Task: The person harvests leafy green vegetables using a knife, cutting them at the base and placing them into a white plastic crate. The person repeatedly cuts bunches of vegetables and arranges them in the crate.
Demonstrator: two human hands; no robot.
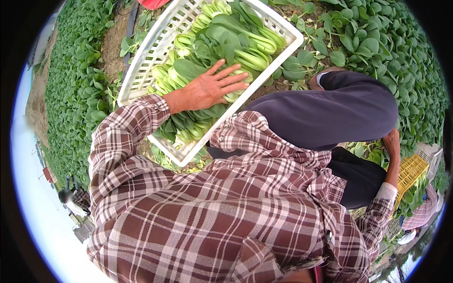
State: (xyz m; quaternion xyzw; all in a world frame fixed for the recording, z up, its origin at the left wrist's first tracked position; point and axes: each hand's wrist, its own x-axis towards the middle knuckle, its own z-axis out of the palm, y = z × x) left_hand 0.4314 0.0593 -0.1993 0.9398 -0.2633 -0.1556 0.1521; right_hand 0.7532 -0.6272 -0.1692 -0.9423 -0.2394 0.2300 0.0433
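My left hand (208, 86) lies palm down, fingers spread, on green bok choy (216, 39) in a white plastic crate (141, 63). It presses or rests on the heads and grips none that I can see. The bok choy lies in rows, pale stems and dark leaves showing, and the crate's left side has bare slats. My right hand (391, 141) hangs beside my bent knee on the right. Its fingers are mostly hidden behind the trouser leg, near cut bok choy (377, 157) on the ground, so what it holds is unclear.
Dense leafy rows (371, 35) grow at the right, with another bed (70, 88) at the left. A yellow crate (412, 173) holding greens stands behind my right arm. One person (421, 208) bends near it; another (76, 198) is far left. Red material (154, 3) shows at the top.
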